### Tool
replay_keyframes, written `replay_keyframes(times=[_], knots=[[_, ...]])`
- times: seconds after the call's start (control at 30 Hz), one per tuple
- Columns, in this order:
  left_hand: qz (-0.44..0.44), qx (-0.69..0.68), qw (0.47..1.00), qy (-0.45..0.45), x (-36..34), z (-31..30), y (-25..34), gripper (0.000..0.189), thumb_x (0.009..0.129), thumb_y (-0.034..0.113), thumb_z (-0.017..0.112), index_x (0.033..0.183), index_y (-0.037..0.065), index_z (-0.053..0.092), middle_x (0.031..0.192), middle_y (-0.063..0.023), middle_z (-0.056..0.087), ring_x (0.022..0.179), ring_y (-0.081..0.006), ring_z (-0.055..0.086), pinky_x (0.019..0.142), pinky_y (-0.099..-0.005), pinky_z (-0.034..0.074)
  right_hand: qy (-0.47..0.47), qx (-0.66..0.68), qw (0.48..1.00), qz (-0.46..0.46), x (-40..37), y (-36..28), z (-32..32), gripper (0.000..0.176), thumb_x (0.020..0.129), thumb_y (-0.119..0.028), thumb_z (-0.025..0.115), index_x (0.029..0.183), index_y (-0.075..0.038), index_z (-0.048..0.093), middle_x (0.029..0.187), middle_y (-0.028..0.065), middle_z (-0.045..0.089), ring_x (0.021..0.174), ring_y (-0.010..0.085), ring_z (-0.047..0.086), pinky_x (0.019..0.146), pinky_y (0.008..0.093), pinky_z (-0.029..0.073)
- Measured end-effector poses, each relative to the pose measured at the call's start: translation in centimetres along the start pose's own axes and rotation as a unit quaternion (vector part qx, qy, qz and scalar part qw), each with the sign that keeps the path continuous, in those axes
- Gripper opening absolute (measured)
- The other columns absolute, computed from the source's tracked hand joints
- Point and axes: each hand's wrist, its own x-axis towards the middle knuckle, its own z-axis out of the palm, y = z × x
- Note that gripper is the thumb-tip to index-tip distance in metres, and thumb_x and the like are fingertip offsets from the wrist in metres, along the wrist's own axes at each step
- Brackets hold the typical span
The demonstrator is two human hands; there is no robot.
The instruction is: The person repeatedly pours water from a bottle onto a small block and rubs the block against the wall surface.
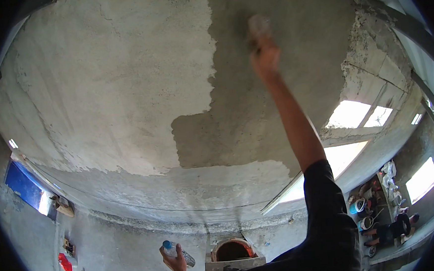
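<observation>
My right hand (266,55) is raised high against the wall, over a wide darker, wet-looking patch of plaster (301,56). Its fingers are closed round a pale thing (259,24) smeared by motion, whose kind I cannot make out. Low in front of me, my left hand (175,263) is wrapped round a clear plastic bottle (189,259) with a blue cap. The bottle is tilted, its cap toward the upper left. Lighter, drier plaster (114,77) lies left of the dark patch, with an uneven border between them.
Below the wall, a round-mouthed tub (256,255) with an orange-brown inside rests on a pale stand. At right, buckets (358,206) stand near another person (394,230) in dark clothes. Window openings (347,114) break the wall. A red item (65,263) lies at lower left.
</observation>
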Motion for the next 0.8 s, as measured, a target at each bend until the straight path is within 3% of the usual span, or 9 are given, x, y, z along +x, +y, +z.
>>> replay_keyframes(times=[0.1,0.17,0.23,0.3,0.4,0.53,0.6,0.63,0.8], knots=[[0.012,0.021,1.000,0.005,-0.1,0.0,-0.1,0.044,0.073,0.024,0.072,0.103,0.001,0.049,0.084,-0.0170,0.060,0.073,-0.0339,0.059,0.067,-0.0414,0.047,0.134,-0.088,0.985,-0.058,5.0,2.7,-0.6,0.057,0.070,0.011,0.053,0.122,-0.011,0.055,0.123,0.0170,0.053,0.114,0.0317,0.051,0.089,0.0371,0.048],[0.023,0.028,0.999,0.007,0.2,0.5,-0.4,0.045,0.072,0.024,0.072,0.104,0.001,0.049,0.084,-0.0171,0.060,0.073,-0.0348,0.059,0.067,-0.0422,0.047,0.014,-0.100,0.995,0.021,4.0,4.6,0.7,0.055,0.069,0.011,0.055,0.120,-0.009,0.056,0.119,0.0158,0.057,0.113,0.0302,0.054,0.092,0.0371,0.046],[-0.002,0.023,1.000,-0.001,0.0,0.8,-1.3,0.046,0.071,0.023,0.073,0.104,0.001,0.049,0.085,-0.0176,0.060,0.075,-0.0361,0.059,0.068,-0.0430,0.046,-0.271,-0.125,0.941,0.157,-0.5,4.7,1.7,0.060,0.068,0.009,0.059,0.125,-0.011,0.053,0.126,0.0116,0.053,0.117,0.0262,0.051,0.096,0.0373,0.044],[-0.010,0.013,1.000,-0.018,0.2,0.9,-0.7,0.047,0.071,0.023,0.073,0.104,0.001,0.049,0.085,-0.0176,0.060,0.075,-0.0359,0.059,0.068,-0.0429,0.046,-0.214,-0.064,0.960,-0.171,-5.8,3.2,2.4,0.072,0.068,0.001,0.063,0.134,-0.012,0.041,0.138,0.0082,0.041,0.127,0.0236,0.039,0.107,0.0369,0.032],[-0.017,0.000,0.999,-0.041,0.0,1.5,-0.6,0.047,0.071,0.024,0.074,0.103,0.001,0.049,0.085,-0.0174,0.060,0.076,-0.0357,0.059,0.069,-0.0428,0.046,-0.348,-0.026,0.906,-0.240,-9.0,1.0,1.5,0.077,0.066,0.002,0.065,0.137,-0.013,0.037,0.142,0.0061,0.035,0.130,0.0239,0.035,0.103,0.0378,0.038],[-0.003,0.006,0.999,-0.046,-0.5,1.3,-0.9,0.046,0.070,0.024,0.074,0.102,0.001,0.049,0.086,-0.0174,0.060,0.075,-0.0357,0.059,0.069,-0.0424,0.046,-0.144,-0.059,0.985,-0.069,-3.5,1.8,-1.0,0.076,0.064,0.006,0.066,0.133,-0.013,0.041,0.138,0.0099,0.040,0.123,0.0280,0.043,0.098,0.0377,0.043],[0.006,0.016,0.999,-0.049,-0.7,1.2,-1.7,0.045,0.072,0.023,0.073,0.103,0.000,0.049,0.085,-0.0173,0.060,0.074,-0.0339,0.060,0.068,-0.0413,0.047,-0.126,-0.082,0.978,0.146,-0.7,4.2,-1.8,0.072,0.065,0.006,0.066,0.131,-0.015,0.044,0.136,0.0119,0.043,0.119,0.0306,0.047,0.095,0.0380,0.046],[0.011,0.024,0.998,-0.050,-0.8,1.2,-1.9,0.044,0.074,0.022,0.072,0.104,0.000,0.048,0.085,-0.0171,0.061,0.073,-0.0321,0.061,0.067,-0.0402,0.048,-0.126,-0.081,0.978,0.147,-0.7,6.0,-1.4,0.072,0.065,0.006,0.066,0.131,-0.015,0.044,0.136,0.0119,0.043,0.119,0.0306,0.047,0.095,0.0380,0.046],[0.027,0.028,0.998,-0.055,-1.4,0.9,-0.9,0.046,0.072,0.022,0.073,0.104,0.000,0.048,0.085,-0.0171,0.061,0.073,-0.0325,0.060,0.067,-0.0409,0.048,-0.233,-0.118,0.957,-0.125,-8.6,5.2,0.7,0.059,0.071,0.008,0.057,0.125,-0.014,0.051,0.125,0.0068,0.052,0.112,0.0229,0.052,0.093,0.0361,0.045]])
